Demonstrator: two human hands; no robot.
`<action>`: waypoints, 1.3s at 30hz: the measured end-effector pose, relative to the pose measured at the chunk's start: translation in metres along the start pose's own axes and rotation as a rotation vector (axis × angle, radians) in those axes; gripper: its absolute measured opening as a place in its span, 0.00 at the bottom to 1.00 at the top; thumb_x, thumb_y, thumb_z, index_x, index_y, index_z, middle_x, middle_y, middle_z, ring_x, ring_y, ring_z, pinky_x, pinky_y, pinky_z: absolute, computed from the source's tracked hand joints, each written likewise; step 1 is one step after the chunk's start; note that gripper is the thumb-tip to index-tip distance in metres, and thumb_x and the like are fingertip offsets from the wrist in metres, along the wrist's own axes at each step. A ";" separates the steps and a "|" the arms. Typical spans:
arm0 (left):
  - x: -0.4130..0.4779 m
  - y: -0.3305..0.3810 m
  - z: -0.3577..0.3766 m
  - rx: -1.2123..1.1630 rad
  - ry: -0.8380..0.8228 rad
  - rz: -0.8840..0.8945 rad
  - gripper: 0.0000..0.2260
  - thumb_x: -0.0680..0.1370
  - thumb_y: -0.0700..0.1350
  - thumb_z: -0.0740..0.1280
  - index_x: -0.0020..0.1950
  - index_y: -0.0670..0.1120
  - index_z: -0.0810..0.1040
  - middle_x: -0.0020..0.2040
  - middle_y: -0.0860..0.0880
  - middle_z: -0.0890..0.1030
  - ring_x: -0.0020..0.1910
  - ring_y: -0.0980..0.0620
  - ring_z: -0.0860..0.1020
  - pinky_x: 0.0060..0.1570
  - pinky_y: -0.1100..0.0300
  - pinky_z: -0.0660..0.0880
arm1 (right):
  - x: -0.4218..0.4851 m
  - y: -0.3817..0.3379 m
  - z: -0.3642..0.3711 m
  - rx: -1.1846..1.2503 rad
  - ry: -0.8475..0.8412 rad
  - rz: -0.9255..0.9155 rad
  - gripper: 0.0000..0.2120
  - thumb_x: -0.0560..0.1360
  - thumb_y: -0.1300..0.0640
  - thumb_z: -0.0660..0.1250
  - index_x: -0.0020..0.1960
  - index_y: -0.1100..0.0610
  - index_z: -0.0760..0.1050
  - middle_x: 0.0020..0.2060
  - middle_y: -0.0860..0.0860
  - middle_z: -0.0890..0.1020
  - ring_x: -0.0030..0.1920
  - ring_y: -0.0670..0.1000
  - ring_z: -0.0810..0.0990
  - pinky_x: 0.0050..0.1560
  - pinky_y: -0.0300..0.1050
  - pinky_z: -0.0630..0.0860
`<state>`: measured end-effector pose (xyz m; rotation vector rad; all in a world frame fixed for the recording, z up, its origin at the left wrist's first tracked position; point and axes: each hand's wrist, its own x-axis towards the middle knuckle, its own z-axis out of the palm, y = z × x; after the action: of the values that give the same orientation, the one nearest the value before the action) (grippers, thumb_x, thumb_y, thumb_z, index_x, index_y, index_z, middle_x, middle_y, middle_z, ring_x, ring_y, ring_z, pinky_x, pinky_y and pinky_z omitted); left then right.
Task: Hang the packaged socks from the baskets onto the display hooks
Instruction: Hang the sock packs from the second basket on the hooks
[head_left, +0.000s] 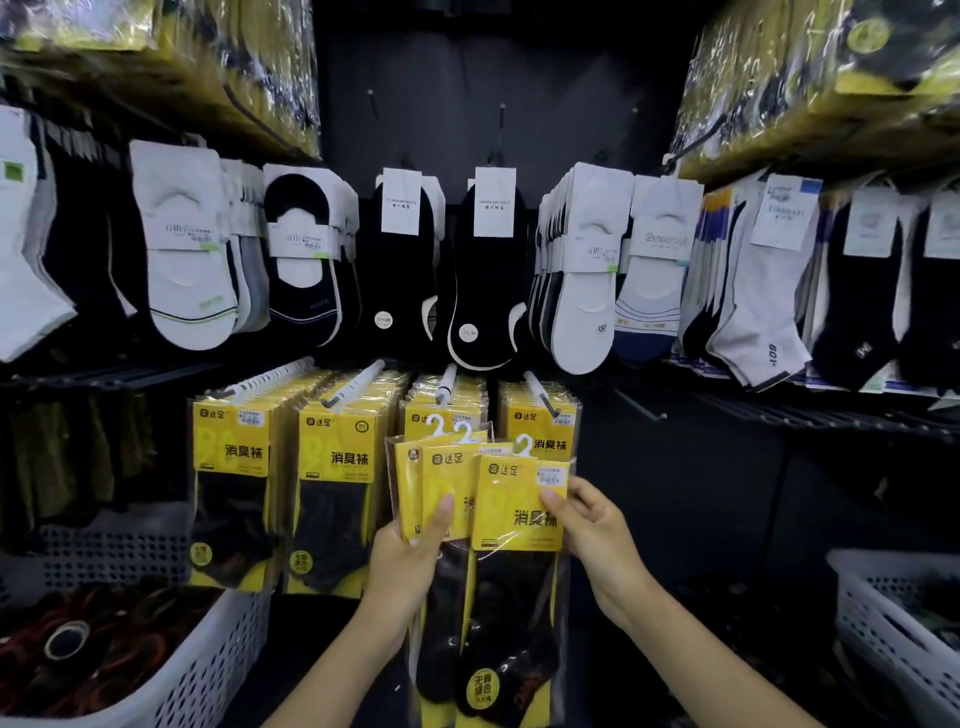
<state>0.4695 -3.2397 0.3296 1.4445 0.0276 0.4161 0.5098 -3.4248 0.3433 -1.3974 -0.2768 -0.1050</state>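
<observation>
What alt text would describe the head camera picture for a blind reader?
A person's left hand and right hand hold three yellow sock packs before hooks loaded with matching packs. A left basket and right basket sit at the bottom corners.

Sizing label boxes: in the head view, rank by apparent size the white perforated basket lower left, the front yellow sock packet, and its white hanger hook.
1. White perforated basket, cropped and near the camera
2. Front yellow sock packet
3. White hanger hook
</observation>
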 end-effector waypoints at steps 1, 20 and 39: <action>0.002 0.000 -0.002 0.015 0.021 0.016 0.05 0.74 0.55 0.67 0.47 0.57 0.78 0.37 0.61 0.84 0.38 0.67 0.80 0.30 0.77 0.71 | 0.002 0.001 -0.007 -0.003 0.030 0.007 0.10 0.77 0.57 0.66 0.57 0.55 0.78 0.49 0.51 0.86 0.50 0.50 0.84 0.53 0.46 0.80; 0.034 -0.011 -0.020 0.064 0.059 0.121 0.10 0.72 0.58 0.66 0.51 0.58 0.77 0.35 0.57 0.80 0.32 0.64 0.78 0.30 0.79 0.69 | 0.090 -0.001 -0.025 -0.149 0.200 -0.073 0.06 0.78 0.60 0.64 0.52 0.54 0.78 0.47 0.49 0.84 0.47 0.46 0.83 0.49 0.39 0.78; 0.022 -0.014 -0.006 -0.028 0.013 0.025 0.04 0.74 0.54 0.68 0.46 0.56 0.79 0.37 0.61 0.84 0.37 0.69 0.80 0.30 0.76 0.71 | 0.053 0.007 0.001 -0.106 0.183 0.052 0.12 0.78 0.50 0.64 0.56 0.56 0.76 0.48 0.51 0.81 0.48 0.49 0.80 0.50 0.42 0.78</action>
<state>0.4922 -3.2288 0.3204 1.4155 0.0142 0.4452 0.5623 -3.4176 0.3507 -1.4881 -0.0842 -0.2061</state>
